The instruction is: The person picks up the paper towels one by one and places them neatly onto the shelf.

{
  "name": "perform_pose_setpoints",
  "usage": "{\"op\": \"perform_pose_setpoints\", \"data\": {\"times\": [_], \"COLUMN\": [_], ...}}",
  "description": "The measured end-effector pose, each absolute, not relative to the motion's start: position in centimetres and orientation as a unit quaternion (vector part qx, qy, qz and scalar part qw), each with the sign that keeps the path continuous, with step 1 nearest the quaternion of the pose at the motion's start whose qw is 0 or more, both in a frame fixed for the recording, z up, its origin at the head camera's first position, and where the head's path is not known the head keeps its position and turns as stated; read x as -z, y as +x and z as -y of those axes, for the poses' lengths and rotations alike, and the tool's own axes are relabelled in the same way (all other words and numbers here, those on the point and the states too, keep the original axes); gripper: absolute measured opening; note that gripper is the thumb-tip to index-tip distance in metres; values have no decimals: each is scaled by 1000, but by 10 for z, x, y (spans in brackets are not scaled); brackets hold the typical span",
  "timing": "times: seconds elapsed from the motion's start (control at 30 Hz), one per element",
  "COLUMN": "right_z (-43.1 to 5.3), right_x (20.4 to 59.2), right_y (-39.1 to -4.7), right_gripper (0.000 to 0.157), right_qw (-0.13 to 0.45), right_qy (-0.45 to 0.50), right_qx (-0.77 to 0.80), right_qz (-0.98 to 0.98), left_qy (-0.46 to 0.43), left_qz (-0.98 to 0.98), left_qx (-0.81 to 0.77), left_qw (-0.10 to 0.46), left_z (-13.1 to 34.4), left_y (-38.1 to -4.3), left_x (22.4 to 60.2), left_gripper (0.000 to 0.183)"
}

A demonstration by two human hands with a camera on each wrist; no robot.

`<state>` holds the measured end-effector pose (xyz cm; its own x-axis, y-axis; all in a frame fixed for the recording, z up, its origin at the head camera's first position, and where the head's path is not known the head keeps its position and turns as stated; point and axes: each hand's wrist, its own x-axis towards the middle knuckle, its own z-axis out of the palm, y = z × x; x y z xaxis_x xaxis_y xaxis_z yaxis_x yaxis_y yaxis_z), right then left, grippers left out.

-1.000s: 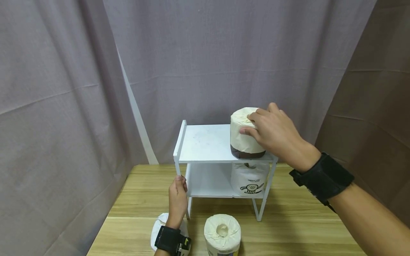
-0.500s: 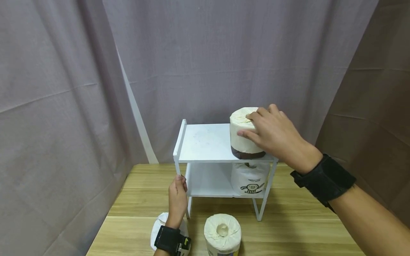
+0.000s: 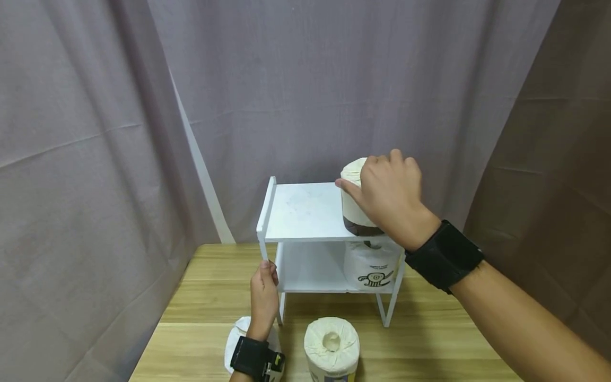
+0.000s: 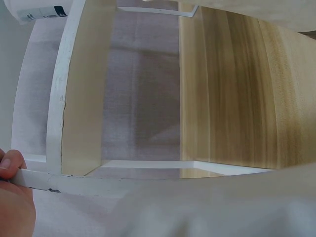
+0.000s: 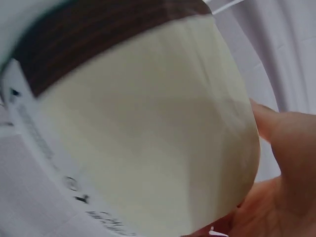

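A white two-tier shelf rack stands on the wooden table. My left hand grips its left front leg, thumb and fingers closed round the bar; the left wrist view shows the fingers at the white frame. At the right end of the upper tier stands a cream wrapped toilet roll with a dark brown band at its base. Over its top lies my right hand, thumb along the left side and the other fingertips hidden behind. Close up, the right wrist view shows that roll's cream wrapper.
A white toilet roll with a cartoon print sits on the lower tier at right. Before the rack stands a cream roll, hole upward. Another white roll is partly hidden behind my left wrist. Grey curtains hang behind.
My right hand has shifted left across the roll and turned, so its back now covers more of the top. The roll stays nearly in place; my left hand keeps its grip.
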<state>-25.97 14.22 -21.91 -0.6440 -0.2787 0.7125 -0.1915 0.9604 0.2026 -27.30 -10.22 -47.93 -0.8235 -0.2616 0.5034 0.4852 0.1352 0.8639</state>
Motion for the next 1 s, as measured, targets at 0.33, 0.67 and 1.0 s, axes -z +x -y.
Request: {"op": "perform_pose_setpoints", "data": {"times": [0.33,0.67,1.0], "right_z": [-132,-142,-146], "right_x": [206,211,214], "right_y": [-264,-267,-270], "right_gripper": [70,58,52], "right_qw": [276,274,307], "right_qy": [88,89,105], "right_qx": [49,26,24], "right_qz": [956,957,946], "left_qy": [-83,-86,-81], "left_qz": [695,694,697], "left_qx": [654,659,653], "left_qw": [287,279,285], "left_z": [102,94,91], "left_y": [-273,-276,-277], "left_x": [479,482,483], "left_gripper": [48,46,49]}}
